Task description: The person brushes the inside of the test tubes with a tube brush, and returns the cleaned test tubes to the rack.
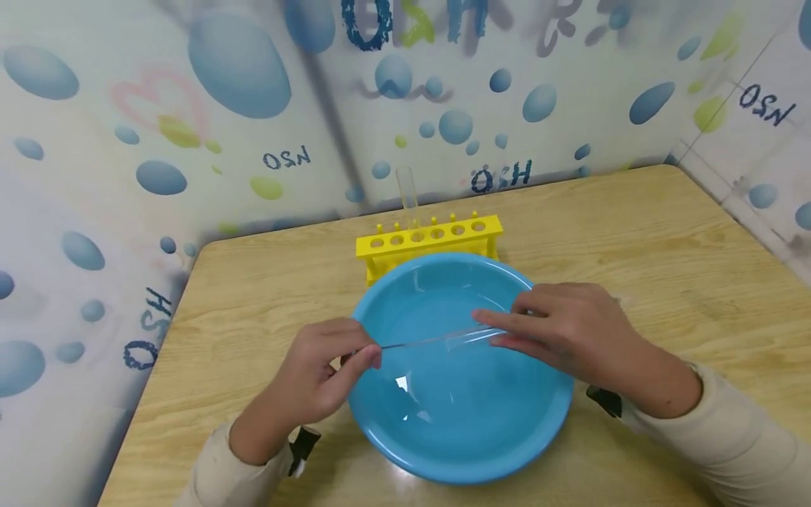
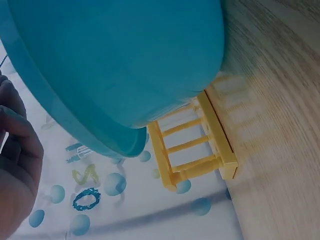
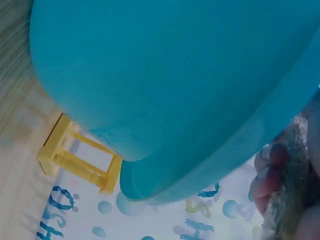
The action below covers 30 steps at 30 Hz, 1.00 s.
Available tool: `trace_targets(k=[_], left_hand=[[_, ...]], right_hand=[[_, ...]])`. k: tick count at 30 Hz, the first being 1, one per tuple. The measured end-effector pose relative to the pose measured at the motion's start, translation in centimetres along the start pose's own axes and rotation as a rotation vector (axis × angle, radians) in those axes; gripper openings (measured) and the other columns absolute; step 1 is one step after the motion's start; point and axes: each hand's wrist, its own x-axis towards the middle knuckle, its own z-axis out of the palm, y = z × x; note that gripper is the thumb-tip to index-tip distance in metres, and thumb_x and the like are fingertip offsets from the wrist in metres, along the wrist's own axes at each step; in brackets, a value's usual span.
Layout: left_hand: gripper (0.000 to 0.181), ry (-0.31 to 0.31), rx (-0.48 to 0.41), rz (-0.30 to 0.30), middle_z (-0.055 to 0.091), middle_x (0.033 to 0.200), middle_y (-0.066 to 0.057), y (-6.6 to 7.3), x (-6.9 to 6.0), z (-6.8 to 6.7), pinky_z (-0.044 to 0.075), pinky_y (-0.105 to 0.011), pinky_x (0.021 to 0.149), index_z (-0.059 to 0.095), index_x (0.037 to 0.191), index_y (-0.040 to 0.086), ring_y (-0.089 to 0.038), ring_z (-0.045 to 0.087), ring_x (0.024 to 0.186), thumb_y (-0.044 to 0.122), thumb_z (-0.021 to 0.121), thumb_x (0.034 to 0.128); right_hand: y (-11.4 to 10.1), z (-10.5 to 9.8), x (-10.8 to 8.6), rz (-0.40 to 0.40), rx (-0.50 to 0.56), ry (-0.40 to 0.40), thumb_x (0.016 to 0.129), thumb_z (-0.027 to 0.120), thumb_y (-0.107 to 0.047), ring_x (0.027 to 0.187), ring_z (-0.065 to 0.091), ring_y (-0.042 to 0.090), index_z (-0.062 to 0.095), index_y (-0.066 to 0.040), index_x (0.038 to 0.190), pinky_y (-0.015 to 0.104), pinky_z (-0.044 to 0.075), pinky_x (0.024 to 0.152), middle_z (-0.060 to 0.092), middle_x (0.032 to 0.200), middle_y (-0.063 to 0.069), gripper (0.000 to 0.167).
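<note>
My left hand pinches the end of a thin twisted wire between thumb and fingers. The wire runs rightward to the mouth of a clear test tube, which is held nearly level. My right hand grips the tube, its fingers covering the far end; what is inside there cannot be made out. Both hands are over a round blue basin with what looks like water in it. In the right wrist view the shiny tube lies among the fingers, partly hidden and blurred.
Behind the basin stands a yellow test tube rack, with another clear test tube upright in it. All of this is on a wooden table. A wall with a blue-spotted covering rises along the table's back edge.
</note>
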Motion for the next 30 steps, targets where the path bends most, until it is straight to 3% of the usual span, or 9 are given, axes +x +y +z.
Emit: trace_targets(k=[2, 4, 8, 12, 16, 21, 24, 27, 30], left_hand=[[0.033, -0.004, 0.066, 0.021, 0.067, 0.073, 0.002, 0.0, 0.1, -0.2, 0.047, -0.015, 0.058, 0.072, 0.081, 0.01, -0.006, 0.052, 0.065, 0.025, 0.054, 0.1041], [0.033, -0.005, 0.195, 0.086, 0.069, 0.074, 0.001, 0.0, 0.3, -0.3, 0.052, -0.019, 0.061, 0.074, 0.082, 0.009, -0.011, 0.056, 0.068, 0.026, 0.055, 0.1038], [0.035, 0.017, 0.438, 0.236, 0.074, 0.078, -0.001, 0.2, 0.6, -0.4, 0.058, -0.028, 0.062, 0.078, 0.086, 0.007, -0.018, 0.063, 0.074, 0.027, 0.055, 0.1036], [0.034, 0.057, 0.515, 0.297, 0.076, 0.08, 0.0, 0.5, 0.7, -0.4, 0.057, -0.029, 0.057, 0.079, 0.088, 0.008, -0.019, 0.065, 0.076, 0.027, 0.056, 0.1034], [0.034, 0.058, 0.441, 0.245, 0.073, 0.077, 0.0, 0.3, 0.5, -0.5, 0.056, -0.027, 0.06, 0.077, 0.085, 0.007, -0.017, 0.063, 0.072, 0.026, 0.056, 0.1035], [0.03, 0.008, 0.125, 0.015, 0.064, 0.071, 0.001, -0.1, -0.2, -0.5, 0.05, -0.016, 0.058, 0.071, 0.082, 0.009, -0.007, 0.053, 0.064, 0.022, 0.055, 0.1039], [0.025, 0.004, 0.013, -0.084, 0.062, 0.071, 0.0, -0.2, -0.4, -0.7, 0.047, -0.015, 0.058, 0.068, 0.081, 0.011, -0.005, 0.05, 0.064, 0.017, 0.056, 0.1029], [0.026, 0.02, 0.019, -0.065, 0.062, 0.073, 0.0, -0.2, -0.3, -0.9, 0.046, -0.015, 0.058, 0.07, 0.082, 0.009, -0.005, 0.049, 0.064, 0.019, 0.057, 0.1031], [0.031, 0.048, 0.121, 0.067, 0.064, 0.075, -0.001, -0.2, 0.0, -0.9, 0.047, -0.015, 0.058, 0.072, 0.084, 0.006, -0.007, 0.053, 0.063, 0.024, 0.056, 0.1034]], right_hand=[[0.1, 0.0, 0.0, 0.023, 0.045, -0.015, 0.103, 0.043, -0.054, 0.053, 0.041, 0.001, 0.075, -0.023, 0.12, 0.011, 0.032, 0.047, 0.058, 0.067, -0.009, 0.047], [0.2, -0.3, -0.1, 0.075, 0.124, -0.066, 0.1, 0.052, -0.052, 0.054, 0.039, -0.003, 0.074, -0.023, 0.121, 0.009, 0.03, 0.048, 0.055, 0.067, -0.013, 0.042], [0.4, -0.9, -0.3, 0.252, 0.316, -0.242, 0.093, 0.07, -0.039, 0.059, 0.043, -0.009, 0.071, -0.023, 0.125, 0.009, 0.037, 0.051, 0.064, 0.076, -0.02, 0.036], [0.5, -1.1, -0.3, 0.348, 0.375, -0.338, 0.089, 0.077, -0.03, 0.062, 0.049, -0.007, 0.07, -0.023, 0.126, 0.015, 0.044, 0.052, 0.071, 0.083, -0.018, 0.039], [0.8, -0.7, -0.3, 0.244, 0.261, -0.221, 0.09, 0.074, -0.04, 0.058, 0.04, -0.009, 0.073, -0.024, 0.121, 0.01, 0.035, 0.049, 0.06, 0.071, -0.02, 0.036], [1.0, 0.0, -0.2, 0.092, 0.102, -0.046, 0.099, 0.046, -0.059, 0.054, 0.032, -0.006, 0.077, -0.023, 0.114, 0.009, 0.023, 0.047, 0.046, 0.063, -0.014, 0.05], [1.0, 0.0, -0.2, 0.067, 0.068, -0.02, 0.099, 0.045, -0.058, 0.054, 0.035, -0.004, 0.077, -0.022, 0.114, 0.009, 0.025, 0.046, 0.05, 0.064, -0.012, 0.05], [1.0, -0.3, -0.3, 0.133, 0.184, -0.094, 0.096, 0.062, -0.048, 0.055, 0.039, -0.006, 0.075, -0.021, 0.118, 0.009, 0.03, 0.047, 0.056, 0.066, -0.016, 0.036], [1.1, -0.8, -0.4, 0.251, 0.356, -0.221, 0.09, 0.075, -0.032, 0.054, 0.04, -0.008, 0.073, -0.021, 0.123, 0.01, 0.035, 0.047, 0.055, 0.065, -0.022, 0.034]])
